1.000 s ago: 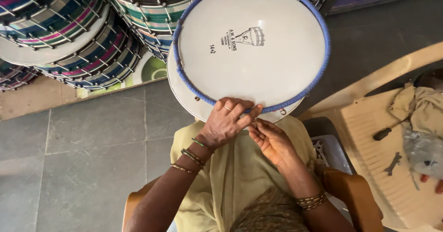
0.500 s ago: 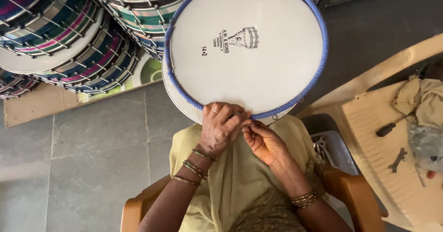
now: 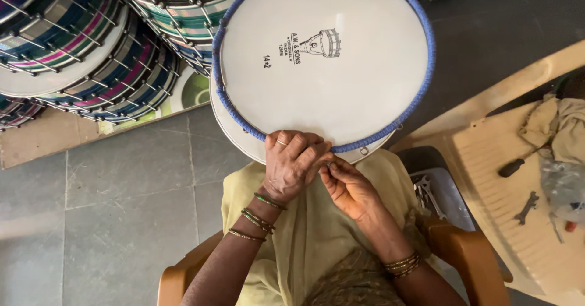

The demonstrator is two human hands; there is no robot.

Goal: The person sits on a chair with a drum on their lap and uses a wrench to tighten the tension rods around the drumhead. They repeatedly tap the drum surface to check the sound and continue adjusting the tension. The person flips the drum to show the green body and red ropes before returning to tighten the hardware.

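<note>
Stacked drums [image 3: 91, 56] crowd left — grey floor [image 3: 122, 202] open.

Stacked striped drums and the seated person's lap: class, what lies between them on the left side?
In the head view, grey stone floor tiles and a tan board lie there.

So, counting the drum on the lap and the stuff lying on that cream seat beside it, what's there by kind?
Drum: 1
Screwdriver: 1
Spanner: 1
Cloth: 1
Clear plastic bag: 1
Total: 5
The small bits at the right edge are too unclear to count.
</note>
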